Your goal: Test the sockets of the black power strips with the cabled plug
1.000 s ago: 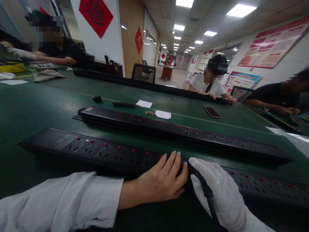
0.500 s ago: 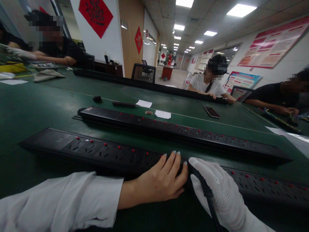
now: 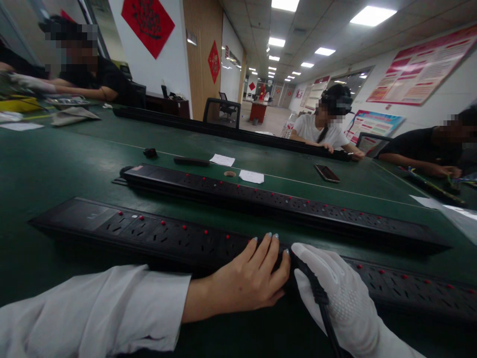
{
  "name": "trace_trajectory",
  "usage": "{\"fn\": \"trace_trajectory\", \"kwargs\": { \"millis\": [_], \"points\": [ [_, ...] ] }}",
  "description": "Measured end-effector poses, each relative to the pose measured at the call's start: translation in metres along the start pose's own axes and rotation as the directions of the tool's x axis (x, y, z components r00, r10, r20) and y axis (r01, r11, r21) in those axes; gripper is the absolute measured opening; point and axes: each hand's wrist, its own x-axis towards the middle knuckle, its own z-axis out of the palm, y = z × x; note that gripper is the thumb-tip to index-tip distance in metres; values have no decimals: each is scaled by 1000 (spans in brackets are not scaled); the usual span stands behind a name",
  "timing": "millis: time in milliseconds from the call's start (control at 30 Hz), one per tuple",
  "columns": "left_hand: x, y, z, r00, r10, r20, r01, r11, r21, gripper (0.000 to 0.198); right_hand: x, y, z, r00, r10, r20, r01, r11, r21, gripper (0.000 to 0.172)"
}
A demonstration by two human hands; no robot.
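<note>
A long black power strip [image 3: 149,231] with red dots lies across the green table [image 3: 55,169] right in front of me. My bare left hand [image 3: 246,281] rests on the strip, fingers stretched forward and lying flat. Beside it, my white-gloved right hand [image 3: 335,293] is closed round a thin black tool [image 3: 316,293] whose tip points at the strip. A second, similar strip [image 3: 276,201] lies parallel a little farther off.
Beyond the strips lie paper slips [image 3: 251,176], a dark phone [image 3: 327,173] and a small black object [image 3: 150,152]. A third long strip [image 3: 223,132] runs along the far side. Three other people [image 3: 320,127] sit at the table's far edges.
</note>
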Motion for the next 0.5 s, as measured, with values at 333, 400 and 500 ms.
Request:
{"fn": "trace_trajectory", "kwargs": {
  "millis": [333, 400, 500],
  "points": [
    [0, 0, 1, 1000, -12, -4, 12, 1000, -17, 50, -1, 1, 2, 1000, -6, -6, 6, 1000, 2, 42],
    [0, 0, 1, 1000, -14, -3, 14, 1000, -16, 50, -1, 1, 1, 1000, -3, 1, 3, 1000, 7, 42],
    [0, 0, 1, 1000, -13, -2, 13, 1000, -19, 50, -1, 1, 0, 1000, 2, 9, -2, 1000, 17, 42]
  ]
}}
